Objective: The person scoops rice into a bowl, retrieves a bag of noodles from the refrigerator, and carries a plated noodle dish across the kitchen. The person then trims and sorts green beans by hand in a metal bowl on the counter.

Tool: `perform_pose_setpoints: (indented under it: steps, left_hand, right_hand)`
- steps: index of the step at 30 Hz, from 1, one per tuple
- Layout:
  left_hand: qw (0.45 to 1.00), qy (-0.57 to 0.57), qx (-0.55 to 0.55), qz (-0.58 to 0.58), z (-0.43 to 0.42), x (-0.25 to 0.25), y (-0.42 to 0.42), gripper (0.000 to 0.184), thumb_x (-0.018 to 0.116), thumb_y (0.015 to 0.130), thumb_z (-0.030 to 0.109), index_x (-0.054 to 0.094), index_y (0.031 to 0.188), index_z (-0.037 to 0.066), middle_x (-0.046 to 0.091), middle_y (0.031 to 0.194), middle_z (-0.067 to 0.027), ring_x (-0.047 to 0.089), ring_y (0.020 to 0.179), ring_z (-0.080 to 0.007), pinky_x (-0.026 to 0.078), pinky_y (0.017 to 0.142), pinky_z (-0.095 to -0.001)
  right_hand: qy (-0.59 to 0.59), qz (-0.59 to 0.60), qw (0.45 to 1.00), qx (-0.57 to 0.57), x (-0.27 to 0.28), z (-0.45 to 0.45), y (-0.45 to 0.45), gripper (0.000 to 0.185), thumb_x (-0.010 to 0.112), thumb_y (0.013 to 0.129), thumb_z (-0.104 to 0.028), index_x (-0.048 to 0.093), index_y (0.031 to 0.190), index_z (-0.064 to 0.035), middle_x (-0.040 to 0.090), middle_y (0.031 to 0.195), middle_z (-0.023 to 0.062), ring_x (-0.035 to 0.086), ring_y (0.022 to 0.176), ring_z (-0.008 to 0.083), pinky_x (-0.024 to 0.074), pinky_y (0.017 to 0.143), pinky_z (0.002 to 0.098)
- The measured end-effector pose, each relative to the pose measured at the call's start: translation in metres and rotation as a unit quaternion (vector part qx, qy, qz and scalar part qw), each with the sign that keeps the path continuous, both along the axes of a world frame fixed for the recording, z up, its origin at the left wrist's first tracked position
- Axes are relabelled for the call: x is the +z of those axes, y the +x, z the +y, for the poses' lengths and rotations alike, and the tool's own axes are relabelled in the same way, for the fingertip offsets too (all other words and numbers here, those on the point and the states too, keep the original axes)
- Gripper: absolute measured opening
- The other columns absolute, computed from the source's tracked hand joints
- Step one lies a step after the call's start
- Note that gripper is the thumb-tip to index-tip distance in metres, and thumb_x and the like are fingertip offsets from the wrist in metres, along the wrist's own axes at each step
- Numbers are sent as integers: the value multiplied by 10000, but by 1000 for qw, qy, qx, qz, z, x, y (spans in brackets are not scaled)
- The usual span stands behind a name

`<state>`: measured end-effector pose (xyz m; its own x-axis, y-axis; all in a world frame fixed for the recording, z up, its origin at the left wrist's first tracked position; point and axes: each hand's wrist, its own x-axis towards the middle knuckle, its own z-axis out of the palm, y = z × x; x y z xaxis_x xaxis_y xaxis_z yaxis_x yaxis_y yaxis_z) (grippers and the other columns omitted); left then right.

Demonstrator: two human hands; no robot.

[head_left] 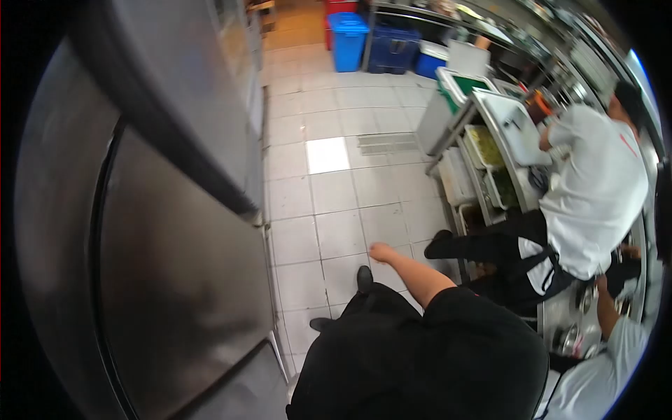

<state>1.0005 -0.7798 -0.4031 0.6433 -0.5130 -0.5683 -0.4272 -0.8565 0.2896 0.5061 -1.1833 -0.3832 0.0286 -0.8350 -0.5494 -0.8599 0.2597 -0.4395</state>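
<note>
My right hand point(381, 253) hangs out in front of me over the tiled floor point(339, 234), on a bare forearm below a black short sleeve. Its fingers look curled in, with nothing showing in them, and it touches nothing. My left hand is out of sight. My dark shoes point(365, 279) stand on the tiles below. Close on my left is a large stainless steel cabinet point(182, 280) with a thick dark vertical edge.
To the right a co-worker in a white shirt point(595, 182) leans over a counter with a white tray point(514, 129); another person's arm point(607, 311) reaches over metal pans. Food containers point(483, 145) fill a lower shelf. A blue bin point(348, 42) and coolers point(392, 49) stand ahead.
</note>
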Motion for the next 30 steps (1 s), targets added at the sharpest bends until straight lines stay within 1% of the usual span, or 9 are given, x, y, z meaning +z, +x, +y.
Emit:
perform_pose_setpoints:
  steps: [1,2,6,8,10,14,23,27,30]
  left_hand:
    - [1000,4,-25,-3,-17,-1,-2,472,477,850,390,690,764,-22,657,806,-259,641,832,-414,470,790,-522]
    - [999,3,-50,-3,-36,-3,-6,472,477,850,389,690,763,-23,656,805,-259,641,831,-414,469,789,-523]
    - [990,13,-140,-1,-124,-5,-42,470,477,850,385,688,760,-24,655,800,-259,639,826,-416,468,785,-526]
    - [984,13,-176,-3,-171,-3,-67,469,477,850,383,687,758,-25,654,798,-259,638,823,-417,467,783,-527]
    - [977,11,-213,-2,-218,3,-98,468,477,850,381,686,756,-26,654,796,-259,637,820,-418,466,781,-528]
    - [960,2,-281,-2,-303,6,-149,466,477,850,378,684,753,-28,652,791,-259,635,815,-420,464,777,-531]
    - [906,-7,-423,11,-470,11,-248,462,478,850,369,680,745,-32,649,780,-259,631,804,-424,461,767,-537]
    - [880,4,-475,22,-545,1,-304,460,478,850,366,678,742,-34,648,775,-259,630,799,-426,459,763,-540]
    - [857,17,-514,27,-610,-9,-348,459,478,850,363,676,739,-36,647,772,-259,628,795,-428,458,760,-542]
  right_hand:
    - [30,19,999,-32,-7,19,-48,256,506,803,-198,662,847,-1,675,692,149,645,533,272,537,496,415]
    - [121,28,986,-114,1,39,-87,266,487,807,-190,660,822,13,675,692,153,632,512,280,533,492,430]
    - [220,19,939,-263,-20,127,-198,270,481,832,-187,649,777,17,672,691,152,640,518,263,530,472,411]
    - [292,-25,900,-322,-15,157,-221,301,464,839,-189,637,888,53,682,763,202,655,588,309,538,523,437]
    - [260,-80,861,-430,-38,184,-237,314,445,866,-203,623,916,51,673,780,189,669,626,295,548,509,439]
    - [277,-167,822,-469,-60,172,-255,282,520,857,-216,609,1009,4,661,912,119,690,715,259,564,561,399]
    - [90,-282,777,-555,-9,107,-318,345,568,868,-291,603,1149,-95,650,983,66,661,765,190,556,602,371]
    - [65,-297,711,-634,-9,104,-353,337,569,871,-292,602,1146,-102,648,973,70,659,759,201,553,604,380]
    - [12,-287,652,-702,-15,99,-367,277,577,857,-256,615,1087,-106,648,831,74,647,665,182,515,527,353]
